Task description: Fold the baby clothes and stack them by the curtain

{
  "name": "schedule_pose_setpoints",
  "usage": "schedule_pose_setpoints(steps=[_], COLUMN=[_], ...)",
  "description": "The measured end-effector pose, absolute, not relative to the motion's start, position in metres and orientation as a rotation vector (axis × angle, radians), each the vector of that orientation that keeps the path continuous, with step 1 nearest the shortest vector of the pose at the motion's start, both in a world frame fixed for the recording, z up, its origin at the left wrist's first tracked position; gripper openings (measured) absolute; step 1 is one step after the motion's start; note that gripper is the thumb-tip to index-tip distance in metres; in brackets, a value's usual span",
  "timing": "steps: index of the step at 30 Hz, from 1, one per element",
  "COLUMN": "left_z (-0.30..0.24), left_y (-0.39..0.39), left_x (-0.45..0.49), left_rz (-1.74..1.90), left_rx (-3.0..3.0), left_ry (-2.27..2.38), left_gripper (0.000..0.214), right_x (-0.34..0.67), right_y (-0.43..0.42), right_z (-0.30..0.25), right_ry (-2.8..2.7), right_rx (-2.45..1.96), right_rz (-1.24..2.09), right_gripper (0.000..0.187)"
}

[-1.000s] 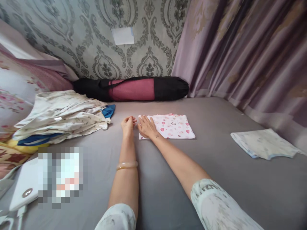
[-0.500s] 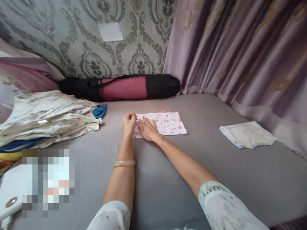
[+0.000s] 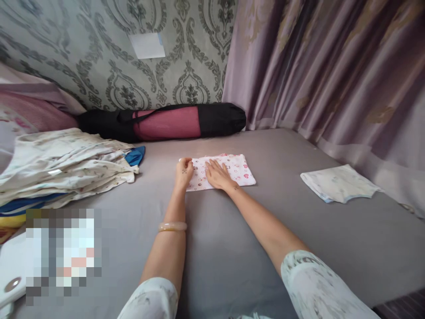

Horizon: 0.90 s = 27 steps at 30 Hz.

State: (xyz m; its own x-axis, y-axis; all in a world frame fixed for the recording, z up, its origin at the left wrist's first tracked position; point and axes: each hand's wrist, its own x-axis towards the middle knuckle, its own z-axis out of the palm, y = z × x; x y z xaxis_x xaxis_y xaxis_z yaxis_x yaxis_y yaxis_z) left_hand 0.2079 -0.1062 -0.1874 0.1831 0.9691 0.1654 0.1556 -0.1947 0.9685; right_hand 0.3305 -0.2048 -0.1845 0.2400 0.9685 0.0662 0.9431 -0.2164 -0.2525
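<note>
Plainly, your right hand point(image 3: 217, 175) lay spread on the folded heart-print cloth point(image 3: 241, 170) mid-frame; your left hand point(image 3: 184, 173) sat curled at its edge, pinch unclear; uneven tugging risked creases.

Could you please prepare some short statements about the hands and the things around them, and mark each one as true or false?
1. The right hand lies on the printed cloth. True.
2. The bracelet is on the right arm. False: it is on the left arm.
3. The long bag lies in front of the wall. True.
4. The left hand rests on the clothes pile. False: it is at the left end of the printed cloth.
5. The pale cloth lies to the right of the printed cloth. True.
</note>
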Motion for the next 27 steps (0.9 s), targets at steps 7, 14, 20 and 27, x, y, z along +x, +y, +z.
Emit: schedule_pose_setpoints(steps=[7,14,20,27], left_z=[-0.188,-0.198,-0.205,-0.198], left_y=[-0.112,-0.114,-0.120,-0.129], left_x=[0.213,0.213,0.214,0.216], left_rz=[1.069,1.027,0.856,0.352], left_rx=[1.740,1.918,2.154,2.611], left_ry=[1.087,0.972,1.039,1.276], left_gripper=[0.016,0.022,0.026,0.043], right_x=[0.355,0.373,0.389,0.410], right_y=[-0.213,-0.216,-0.224,-0.222], right_z=[-0.192,-0.194,-0.199,-0.174], right_ry=[-1.650,-1.584,-1.448,-1.528], right_rx=[-2.393,-2.414,-2.553,-2.524], right_rz=[0.043,0.033,-0.024,0.025], right_gripper=[0.057,0.060,0.064,0.047])
